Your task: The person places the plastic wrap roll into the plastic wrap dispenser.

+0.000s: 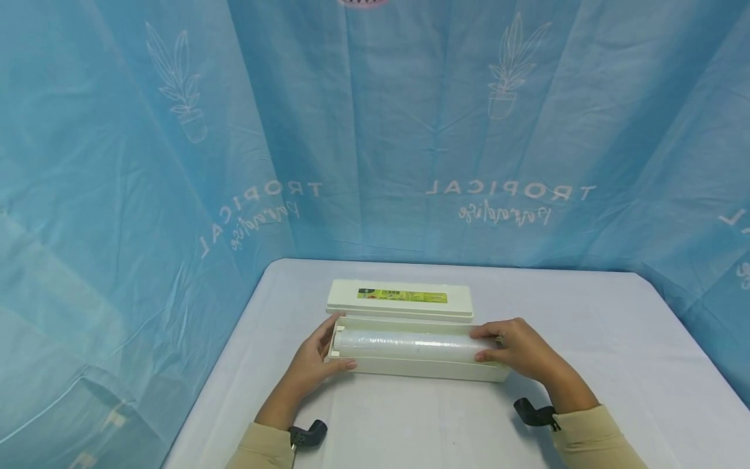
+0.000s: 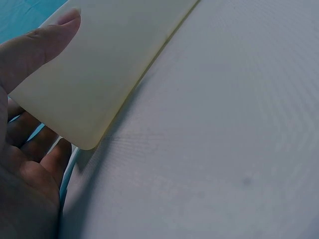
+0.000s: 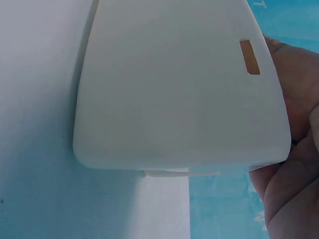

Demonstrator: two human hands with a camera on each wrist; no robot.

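A long cream plastic box (image 1: 422, 369) stands without its lid on the white table, a roll of clear cling film (image 1: 404, 342) lying lengthwise inside. My left hand (image 1: 316, 361) grips the box's left end, thumb on the front wall and fingers round behind. The left wrist view shows that thumb (image 2: 47, 47) against the smooth wall. At the other end, my right hand (image 1: 515, 348) pinches the roll's right end between thumb and fingers, over the box's rim. In the right wrist view the box's end wall (image 3: 174, 99) with its small slot hides the fingertips.
Just behind the box lies its cream lid (image 1: 404, 311) with a green and yellow label, on the white tablecloth (image 1: 410, 423). Blue printed curtains (image 1: 387, 130) hang behind and beside the table. A black wrist camera sits at each cuff.
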